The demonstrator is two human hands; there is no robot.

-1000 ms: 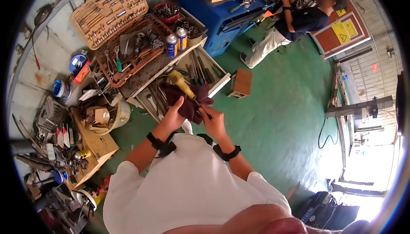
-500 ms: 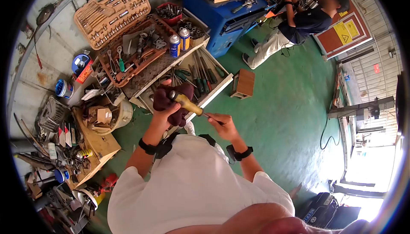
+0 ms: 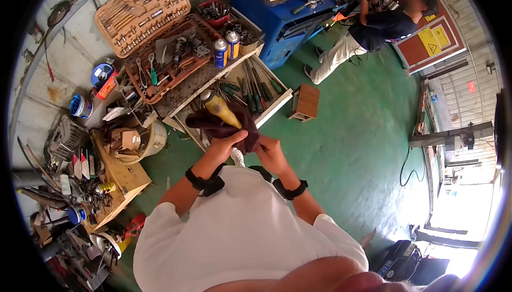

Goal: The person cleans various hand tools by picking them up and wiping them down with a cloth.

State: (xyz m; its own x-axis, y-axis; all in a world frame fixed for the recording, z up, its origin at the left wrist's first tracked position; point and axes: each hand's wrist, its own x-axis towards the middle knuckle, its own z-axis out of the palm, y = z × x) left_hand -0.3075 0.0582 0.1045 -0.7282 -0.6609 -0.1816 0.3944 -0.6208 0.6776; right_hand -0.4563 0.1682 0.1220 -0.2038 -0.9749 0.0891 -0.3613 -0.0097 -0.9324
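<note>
A screwdriver with a yellow handle (image 3: 221, 110) is held over the open drawer (image 3: 276, 110), its handle pointing up and away from me. A dark maroon cloth (image 3: 246, 118) is bunched around it and hides the shaft. My left hand (image 3: 223, 147) is closed on the cloth and the screwdriver, with the thumb lying across the cloth. At the cloth's right side, my right hand (image 3: 272, 154) is closed with its fingers pinching the fabric; whether the shaft is also inside that grip is hidden. Several screwdrivers (image 3: 257, 92) with dark handles lie in the drawer.
Above the drawer, the bench holds two spray cans (image 3: 220, 53) and an open socket set case (image 3: 144, 12). A blue cabinet (image 3: 266, 25) stands behind, a small wooden stool (image 3: 305, 102) to the right. Another person (image 3: 381, 30) works at the back right. A wooden box (image 3: 130, 182) sits left.
My right hand has gone from the bare metal shaft to the cloth. The cloth now covers the shaft, and the yellow handle has moved up and slightly left, tilting more upright.
</note>
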